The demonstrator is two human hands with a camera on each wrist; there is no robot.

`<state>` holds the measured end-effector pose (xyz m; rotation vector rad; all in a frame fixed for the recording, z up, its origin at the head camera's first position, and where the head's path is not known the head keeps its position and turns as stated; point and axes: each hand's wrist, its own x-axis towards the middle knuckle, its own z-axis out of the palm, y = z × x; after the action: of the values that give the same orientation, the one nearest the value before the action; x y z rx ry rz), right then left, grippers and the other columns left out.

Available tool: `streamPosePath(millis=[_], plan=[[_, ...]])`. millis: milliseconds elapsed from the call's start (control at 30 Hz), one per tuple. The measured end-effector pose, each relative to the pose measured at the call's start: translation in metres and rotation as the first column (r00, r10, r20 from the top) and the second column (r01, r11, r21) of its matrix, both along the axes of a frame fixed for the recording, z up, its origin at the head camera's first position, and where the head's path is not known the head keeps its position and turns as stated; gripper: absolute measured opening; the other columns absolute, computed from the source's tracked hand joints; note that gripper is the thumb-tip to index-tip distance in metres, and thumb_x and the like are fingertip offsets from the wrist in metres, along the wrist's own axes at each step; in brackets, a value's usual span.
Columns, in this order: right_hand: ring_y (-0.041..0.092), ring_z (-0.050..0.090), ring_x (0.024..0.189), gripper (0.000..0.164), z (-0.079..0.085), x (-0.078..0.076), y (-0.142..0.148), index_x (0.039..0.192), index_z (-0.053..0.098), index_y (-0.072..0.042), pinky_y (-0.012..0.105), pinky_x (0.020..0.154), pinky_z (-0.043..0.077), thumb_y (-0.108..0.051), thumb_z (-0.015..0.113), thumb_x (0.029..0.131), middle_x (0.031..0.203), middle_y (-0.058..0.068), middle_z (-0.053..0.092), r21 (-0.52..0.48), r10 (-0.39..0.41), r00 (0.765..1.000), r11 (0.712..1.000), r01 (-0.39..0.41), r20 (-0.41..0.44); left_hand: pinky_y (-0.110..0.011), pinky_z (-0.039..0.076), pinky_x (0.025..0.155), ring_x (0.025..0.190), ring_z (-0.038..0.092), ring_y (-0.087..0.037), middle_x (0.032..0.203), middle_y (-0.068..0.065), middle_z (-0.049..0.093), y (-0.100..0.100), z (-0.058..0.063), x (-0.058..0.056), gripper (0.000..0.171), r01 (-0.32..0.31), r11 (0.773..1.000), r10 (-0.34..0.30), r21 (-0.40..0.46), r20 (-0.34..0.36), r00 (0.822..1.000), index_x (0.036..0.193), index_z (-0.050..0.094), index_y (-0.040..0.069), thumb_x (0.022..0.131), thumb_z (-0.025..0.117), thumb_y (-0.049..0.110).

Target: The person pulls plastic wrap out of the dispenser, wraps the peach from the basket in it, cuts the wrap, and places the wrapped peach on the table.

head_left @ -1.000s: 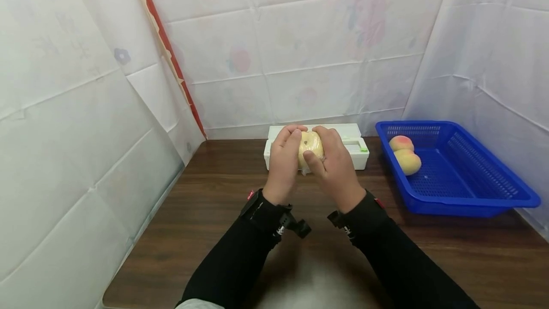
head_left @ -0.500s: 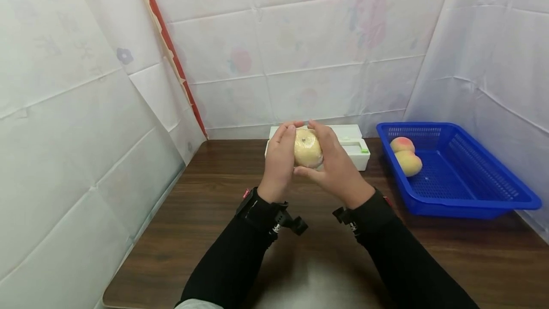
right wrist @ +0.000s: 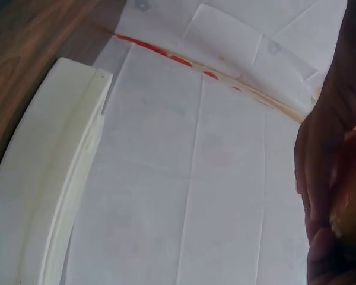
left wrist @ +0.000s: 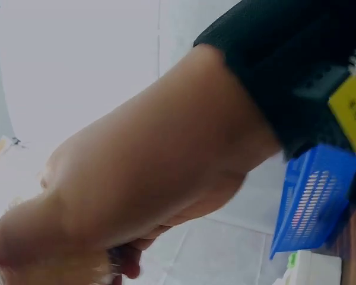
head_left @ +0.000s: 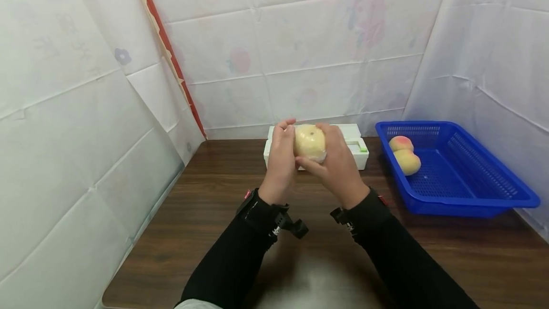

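Observation:
Over the table, a pale yellow peach (head_left: 310, 143) in shiny clear plastic film is held between both hands. My left hand (head_left: 279, 163) grips its left side, with the fingers reaching round the far side. From the right, my right hand (head_left: 340, 168) curls round it, the thumb along its near lower edge. A small dark stem spot faces up. In the right wrist view the peach (right wrist: 351, 199) shows orange-red in shadow, partly hidden by the right hand (right wrist: 320, 157). Behind the hands stands a white cling film dispenser (head_left: 361, 160), its lid (head_left: 349, 130) raised.
To the right, a blue plastic basket (head_left: 472, 201) holds two peaches (head_left: 407, 162) at its left end. White sheeting (head_left: 274, 51) with faint prints walls the back and both sides. The dark wooden table (head_left: 206, 190) has its rounded front corner at lower left.
The hands have turned the wrapped peach between them and raised it slightly. The right thumb has shifted from the peach's front to its lower edge. Basket and dispenser stay put.

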<state>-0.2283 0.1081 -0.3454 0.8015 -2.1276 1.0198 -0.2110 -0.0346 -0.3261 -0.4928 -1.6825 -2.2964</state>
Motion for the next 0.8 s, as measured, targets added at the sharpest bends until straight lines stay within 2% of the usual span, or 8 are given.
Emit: streamPosePath(millis=[133,267,367,467,567,633,733,800], plan=[[0.03,0.054,0.101,0.086,0.004,0.007,-0.003,0.159,0.033,-0.006,0.044,0.082,0.05,-0.035,0.082,0.094,0.141,0.024,0.046,-0.005,0.007,0.993,1.0,-0.007,0.117,-0.028,0.055,0.078,0.099,0.059,-0.018,0.128,-0.009,0.056,0.001,-0.004,-0.004,0.039,-0.015,1.0,0.015,-0.001,-0.063,0.998,0.144,0.049,0.015,0.113,0.039,0.036],[0.027,0.054,0.114,0.086,0.012,0.013,0.0,0.166,0.03,-0.015,0.045,0.086,0.055,-0.036,0.078,0.097,0.151,0.02,0.042,0.007,0.134,0.969,0.99,-0.138,0.206,-0.029,0.056,0.077,0.097,0.061,-0.019,0.124,-0.008,0.061,-0.009,-0.005,-0.008,0.041,-0.087,0.996,0.082,-0.037,-0.116,0.99,0.138,0.058,0.016,0.115,0.038,0.043],[0.026,0.051,0.131,0.097,0.016,0.014,0.003,0.169,0.025,-0.027,0.049,0.096,0.055,-0.038,0.084,0.093,0.16,0.014,0.039,-0.043,0.22,0.932,0.975,-0.217,0.29,-0.029,0.056,0.075,0.094,0.063,-0.018,0.121,-0.006,0.063,-0.014,-0.004,-0.009,0.043,-0.122,0.991,0.115,-0.047,-0.128,0.985,0.13,0.063,0.014,0.115,0.037,0.044],[0.026,0.053,0.135,0.107,0.017,0.014,0.004,0.17,0.018,-0.034,0.049,0.101,0.053,-0.037,0.088,0.089,0.165,0.008,0.037,-0.116,0.295,0.873,0.956,-0.271,0.389,-0.028,0.055,0.071,0.087,0.062,-0.016,0.117,-0.004,0.065,-0.013,-0.004,-0.008,0.042,-0.148,0.987,0.138,-0.059,-0.143,0.98,0.12,0.068,0.01,0.114,0.038,0.039],[0.026,0.058,0.127,0.098,0.019,0.015,0.003,0.167,0.027,-0.034,0.045,0.096,0.056,-0.029,0.087,0.09,0.159,0.003,0.044,-0.197,0.387,0.807,0.922,-0.334,0.445,-0.028,0.053,0.07,0.085,0.062,-0.016,0.113,-0.004,0.066,-0.01,-0.004,-0.008,0.041,-0.169,0.984,0.159,-0.054,-0.154,0.975,0.113,0.069,0.007,0.113,0.04,0.036],[0.026,0.06,0.121,0.089,0.019,0.016,0.002,0.163,0.033,-0.032,0.042,0.09,0.059,-0.024,0.085,0.092,0.155,0.003,0.046,-0.241,0.432,0.776,0.902,-0.359,0.459,-0.029,0.053,0.071,0.087,0.061,-0.017,0.114,-0.005,0.066,-0.009,-0.005,-0.007,0.04,-0.164,0.985,0.155,-0.046,-0.154,0.976,0.114,0.068,0.007,0.113,0.04,0.036],[0.027,0.058,0.122,0.087,0.019,0.017,0.0,0.163,0.032,-0.028,0.038,0.09,0.059,-0.018,0.083,0.093,0.154,0.006,0.045,-0.271,0.458,0.768,0.888,-0.372,0.448,-0.03,0.056,0.083,0.101,0.064,-0.017,0.121,-0.003,0.066,-0.01,-0.006,-0.007,0.04,-0.173,0.983,0.161,-0.057,-0.176,0.971,0.122,0.069,0.01,0.113,0.039,0.036],[0.027,0.059,0.123,0.089,0.019,0.017,-0.001,0.164,0.03,-0.027,0.036,0.09,0.059,-0.015,0.082,0.093,0.155,0.008,0.044,-0.283,0.465,0.764,0.884,-0.372,0.447,-0.034,0.056,0.094,0.113,0.064,-0.018,0.129,-0.002,0.067,-0.011,-0.006,-0.007,0.043,-0.181,0.98,0.161,-0.078,-0.217,0.963,0.13,0.07,0.01,0.114,0.039,0.036]])
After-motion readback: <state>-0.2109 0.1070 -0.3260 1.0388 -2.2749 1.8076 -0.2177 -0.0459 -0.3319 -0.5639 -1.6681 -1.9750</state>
